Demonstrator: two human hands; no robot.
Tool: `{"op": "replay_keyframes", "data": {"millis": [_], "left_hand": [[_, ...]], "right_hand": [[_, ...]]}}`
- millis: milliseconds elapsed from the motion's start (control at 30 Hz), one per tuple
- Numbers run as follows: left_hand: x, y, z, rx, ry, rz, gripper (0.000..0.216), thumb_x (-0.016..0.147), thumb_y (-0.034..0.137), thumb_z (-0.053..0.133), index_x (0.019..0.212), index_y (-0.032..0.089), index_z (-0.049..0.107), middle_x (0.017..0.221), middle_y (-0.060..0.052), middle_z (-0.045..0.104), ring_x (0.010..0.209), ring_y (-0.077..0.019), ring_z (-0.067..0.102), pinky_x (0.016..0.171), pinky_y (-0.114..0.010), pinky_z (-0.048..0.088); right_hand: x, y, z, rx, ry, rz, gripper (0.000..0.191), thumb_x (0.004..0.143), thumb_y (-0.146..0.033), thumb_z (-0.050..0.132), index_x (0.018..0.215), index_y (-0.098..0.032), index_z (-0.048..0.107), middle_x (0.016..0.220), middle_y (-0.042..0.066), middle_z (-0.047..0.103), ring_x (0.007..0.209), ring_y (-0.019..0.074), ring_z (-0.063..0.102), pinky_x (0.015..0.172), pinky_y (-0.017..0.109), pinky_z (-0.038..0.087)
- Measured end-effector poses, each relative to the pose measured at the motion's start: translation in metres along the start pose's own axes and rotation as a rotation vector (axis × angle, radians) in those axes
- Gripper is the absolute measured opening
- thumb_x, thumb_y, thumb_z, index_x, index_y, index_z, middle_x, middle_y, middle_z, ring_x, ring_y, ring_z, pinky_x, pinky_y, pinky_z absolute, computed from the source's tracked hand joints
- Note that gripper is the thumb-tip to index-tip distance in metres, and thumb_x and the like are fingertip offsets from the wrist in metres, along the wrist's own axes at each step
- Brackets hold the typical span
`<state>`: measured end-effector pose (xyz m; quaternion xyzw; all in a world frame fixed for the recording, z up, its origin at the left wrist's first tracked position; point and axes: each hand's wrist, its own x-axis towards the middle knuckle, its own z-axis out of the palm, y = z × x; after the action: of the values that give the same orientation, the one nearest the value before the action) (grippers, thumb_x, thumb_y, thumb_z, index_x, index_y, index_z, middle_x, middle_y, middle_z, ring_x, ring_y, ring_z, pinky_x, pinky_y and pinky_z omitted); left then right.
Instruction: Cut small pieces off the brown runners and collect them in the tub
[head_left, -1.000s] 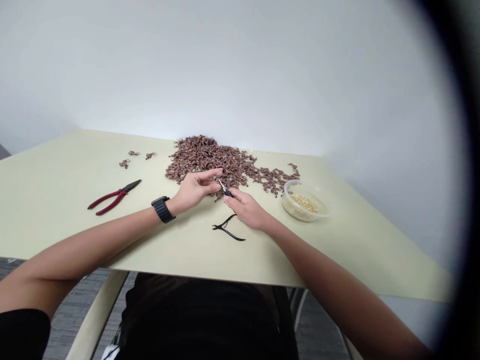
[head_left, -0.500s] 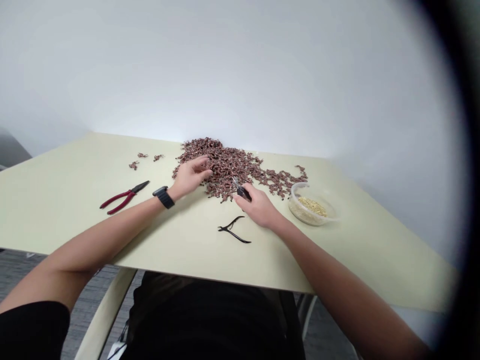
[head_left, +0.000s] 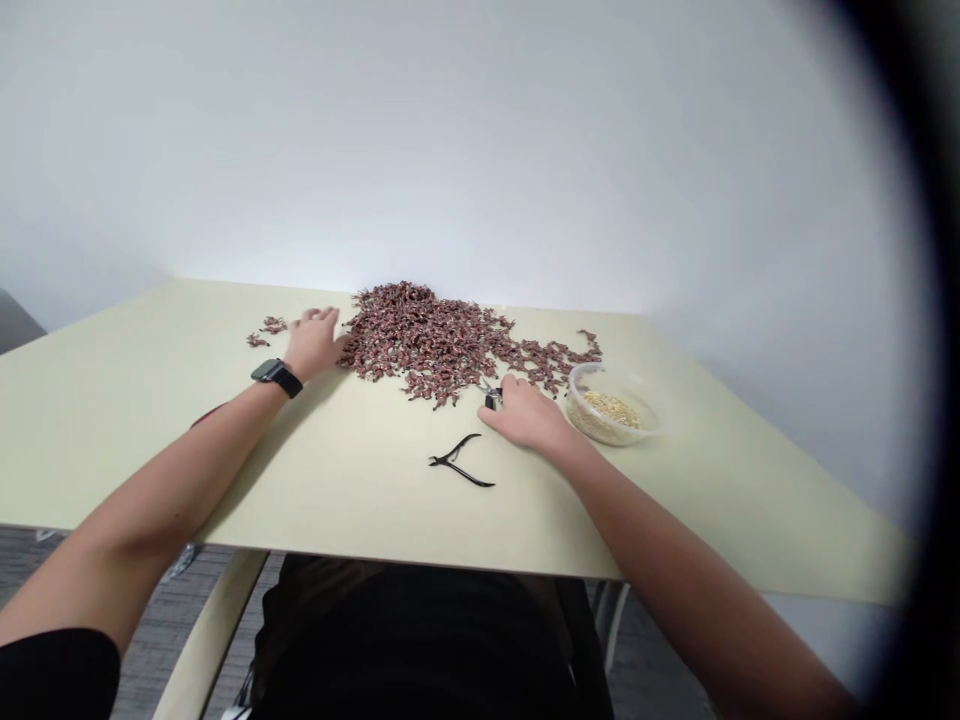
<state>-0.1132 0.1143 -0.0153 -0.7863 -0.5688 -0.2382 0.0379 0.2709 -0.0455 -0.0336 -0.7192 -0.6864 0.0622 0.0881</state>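
Note:
A large heap of small reddish-brown pieces point(head_left: 427, 340) with dark tips lies on the table; their exact kind is too small to tell. At the heap's left edge is my left hand point(head_left: 315, 340), fingers apart and slightly blurred, with nothing visible in it. My right hand point(head_left: 525, 412) is closed around small pliers point(head_left: 491, 397) with dark handles, whose metal jaws point toward the heap's front edge. Two loose brown pieces point(head_left: 273, 325) lie left of my left hand. Black cuticle nippers point(head_left: 459, 462) rest with handles spread, in front of the heap.
A clear round plastic tub point(head_left: 583, 412) holding small gold-coloured bits stands right of my right hand. Red-handled pliers point(head_left: 207, 414) are almost wholly hidden by my left forearm. A white wall point(head_left: 450, 150) rises behind the table point(head_left: 360, 500).
My left hand has moved left from the heap's middle to its left edge, and its fingers have spread. The left forearm now covers the red-handled pliers. My right hand keeps its grip, slightly lower.

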Motion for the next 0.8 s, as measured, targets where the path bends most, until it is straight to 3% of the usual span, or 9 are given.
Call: {"op": "replay_keyframes", "data": {"millis": [133, 233, 367, 500, 567, 633, 733, 800], "left_hand": [[-0.01, 0.059, 0.014, -0.242, -0.051, 0.268, 0.053, 0.099, 0.049, 0.051, 0.144, 0.022, 0.057, 0.144, -0.01, 0.06, 0.133, -0.0312, 0.046, 0.113, -0.05, 0.032], [-0.026, 0.089, 0.019, -0.337, -0.14, 0.392, 0.048, 0.096, 0.052, 0.055, 0.138, 0.029, 0.065, 0.138, -0.007, 0.066, 0.128, -0.0303, 0.049, 0.111, -0.049, 0.032], [-0.039, 0.1, 0.023, -0.309, -0.207, 0.426, 0.041, 0.093, 0.053, 0.06, 0.123, 0.028, 0.074, 0.13, -0.009, 0.069, 0.126, -0.0328, 0.049, 0.111, -0.051, 0.025], [-0.039, 0.099, 0.027, -0.296, -0.211, 0.383, 0.037, 0.092, 0.054, 0.061, 0.111, 0.025, 0.074, 0.122, -0.009, 0.069, 0.117, -0.0303, 0.052, 0.107, -0.048, 0.029], [-0.039, 0.099, 0.028, -0.295, -0.213, 0.374, 0.035, 0.092, 0.054, 0.061, 0.109, 0.025, 0.073, 0.119, -0.008, 0.069, 0.114, -0.0292, 0.053, 0.106, -0.047, 0.031], [-0.038, 0.1, 0.029, -0.289, -0.221, 0.358, 0.034, 0.092, 0.053, 0.061, 0.106, 0.024, 0.072, 0.117, -0.008, 0.068, 0.114, -0.0297, 0.052, 0.106, -0.047, 0.031], [-0.038, 0.101, 0.03, -0.296, -0.24, 0.319, 0.032, 0.089, 0.051, 0.064, 0.103, 0.023, 0.07, 0.114, -0.009, 0.068, 0.114, -0.0308, 0.051, 0.105, -0.049, 0.031], [-0.037, 0.101, 0.031, -0.305, -0.245, 0.281, 0.031, 0.088, 0.05, 0.066, 0.103, 0.023, 0.068, 0.111, -0.008, 0.068, 0.113, -0.0308, 0.051, 0.104, -0.049, 0.032]], "right_hand": [[-0.003, -0.005, 0.006, -0.029, 0.068, -0.029, 0.058, 0.091, -0.061, 0.049, 0.124, -0.014, 0.053, 0.127, 0.024, 0.058, 0.121, 0.0396, 0.052, 0.094, 0.047, 0.045], [-0.007, -0.009, 0.008, -0.043, 0.114, -0.066, 0.059, 0.094, -0.063, 0.044, 0.125, -0.013, 0.053, 0.127, 0.024, 0.055, 0.124, 0.0395, 0.047, 0.098, 0.049, 0.044], [-0.012, -0.019, -0.004, -0.036, 0.191, -0.121, 0.06, 0.095, -0.065, 0.044, 0.125, -0.014, 0.055, 0.128, 0.024, 0.055, 0.125, 0.0392, 0.044, 0.097, 0.05, 0.043], [-0.011, -0.017, -0.035, 0.054, 0.426, -0.187, 0.048, 0.103, -0.053, 0.034, 0.119, -0.017, 0.061, 0.123, 0.019, 0.061, 0.119, 0.0332, 0.049, 0.099, 0.046, 0.041], [-0.007, 0.0, -0.054, 0.131, 0.5, -0.13, 0.043, 0.105, -0.044, 0.03, 0.108, -0.018, 0.064, 0.11, 0.016, 0.067, 0.105, 0.0282, 0.056, 0.09, 0.039, 0.044], [-0.001, 0.026, -0.069, 0.146, 0.478, 0.003, 0.041, 0.103, -0.037, 0.032, 0.093, -0.018, 0.067, 0.09, 0.013, 0.069, 0.084, 0.0245, 0.059, 0.077, 0.036, 0.044], [0.008, 0.072, -0.082, 0.087, 0.36, 0.195, 0.027, 0.092, -0.03, 0.048, 0.076, -0.018, 0.068, 0.072, 0.012, 0.066, 0.075, 0.0244, 0.06, 0.069, 0.033, 0.041], [0.013, 0.096, -0.081, 0.06, 0.234, 0.223, 0.018, 0.083, -0.025, 0.058, 0.069, -0.019, 0.067, 0.065, 0.011, 0.064, 0.071, 0.0237, 0.06, 0.066, 0.032, 0.04]]}}
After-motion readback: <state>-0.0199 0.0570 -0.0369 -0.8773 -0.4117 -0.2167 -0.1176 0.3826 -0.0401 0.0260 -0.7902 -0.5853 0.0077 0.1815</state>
